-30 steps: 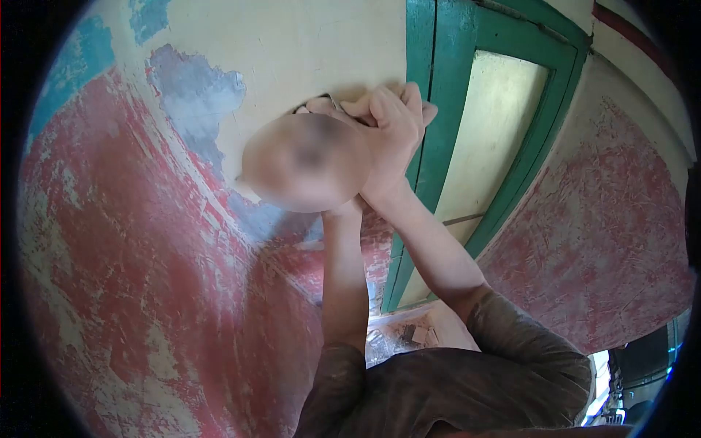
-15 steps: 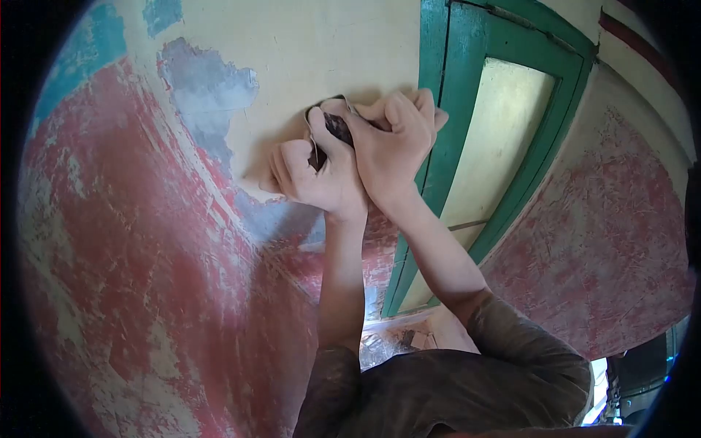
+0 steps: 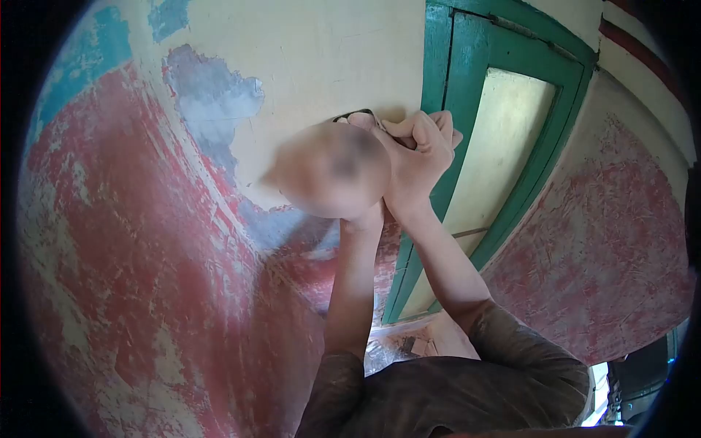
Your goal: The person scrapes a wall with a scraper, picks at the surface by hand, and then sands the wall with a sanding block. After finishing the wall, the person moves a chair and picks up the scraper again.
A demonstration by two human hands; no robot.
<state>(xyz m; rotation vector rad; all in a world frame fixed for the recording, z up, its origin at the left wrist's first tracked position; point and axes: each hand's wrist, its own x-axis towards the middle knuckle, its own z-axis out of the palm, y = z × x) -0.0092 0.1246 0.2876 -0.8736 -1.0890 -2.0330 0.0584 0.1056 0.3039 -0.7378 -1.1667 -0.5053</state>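
Together, left hand (image 3: 332, 175), right hand (image 3: 423, 159), gripped sheet (image 3: 355, 112), wall (image 3: 321, 58)

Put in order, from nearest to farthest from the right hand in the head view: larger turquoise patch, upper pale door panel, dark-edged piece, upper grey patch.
1. Dark-edged piece: at the right hand, in its grip.
2. Upper pale door panel: to its right.
3. Upper grey patch: on the wall, left.
4. Larger turquoise patch: far upper left.
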